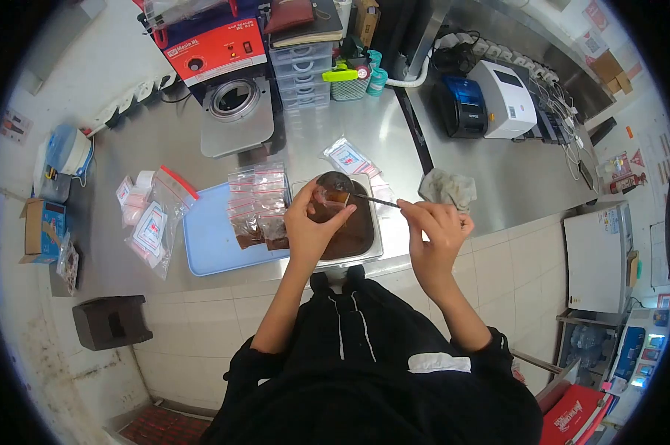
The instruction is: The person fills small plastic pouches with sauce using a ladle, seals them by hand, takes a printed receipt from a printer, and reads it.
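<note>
Over a steel pan (380, 241) of brown sauce (355, 241), my left hand (310, 231) is closed around a small clear plastic bag (336, 200). My right hand (435, 231) grips the thin handle of a ladle (377, 199). The ladle's rounded bowl is tilted at the mouth of the bag, with brown sauce visible there. Whether sauce is flowing at this moment I cannot tell. Just left of the pan, several zip bags (258, 204) with brown contents at their lower ends lie in rows on a light blue tray (201, 233).
Packs of unused zip bags (151, 226) lie left of the tray, another pack (347, 158) behind the pan. A crumpled cloth (448, 189) sits to the right. Behind stand a red cup sealer (212, 55), small drawers (302, 70) and a white label printer (504, 99).
</note>
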